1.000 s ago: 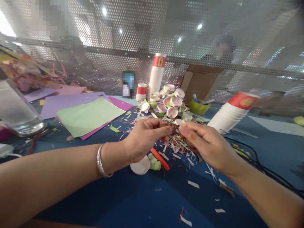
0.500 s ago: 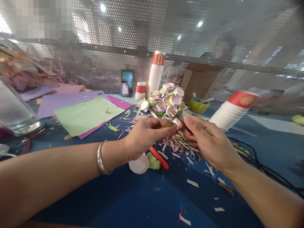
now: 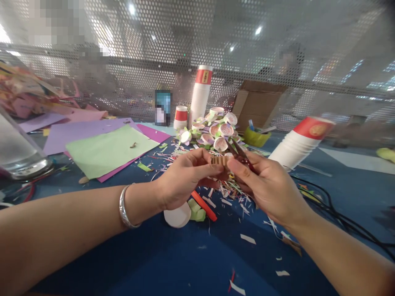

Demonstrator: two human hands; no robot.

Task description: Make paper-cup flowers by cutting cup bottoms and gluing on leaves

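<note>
Between its thumb and fingers my left hand (image 3: 188,174) pinches a small brown piece of corrugated cardboard (image 3: 218,160). My right hand (image 3: 265,181) grips a pair of scissors (image 3: 242,155), its blades pointing up and away and standing a little apart. The right thumb also touches the right end of the cardboard. Below my left hand lie a white paper disc (image 3: 177,216), some light green paper pieces (image 3: 196,211) and a red-orange stick-like item (image 3: 204,205). Beyond my hands is a heap of paper cup bottoms (image 3: 220,129) with green and purple petals.
Behind the heap stand paper cup stacks (image 3: 199,98); another cup stack (image 3: 299,144) leans at right, near black cables (image 3: 330,213). At left are green paper (image 3: 108,150) and a water glass (image 3: 23,152). Paper scraps (image 3: 243,201) litter the table. A yellow-green holder (image 3: 256,137) stands before a cardboard box (image 3: 256,105).
The cardboard has turned so its ridged face shows. My right thumb has come onto it, and the scissors have shifted back in my right hand. The view has moved slightly.
</note>
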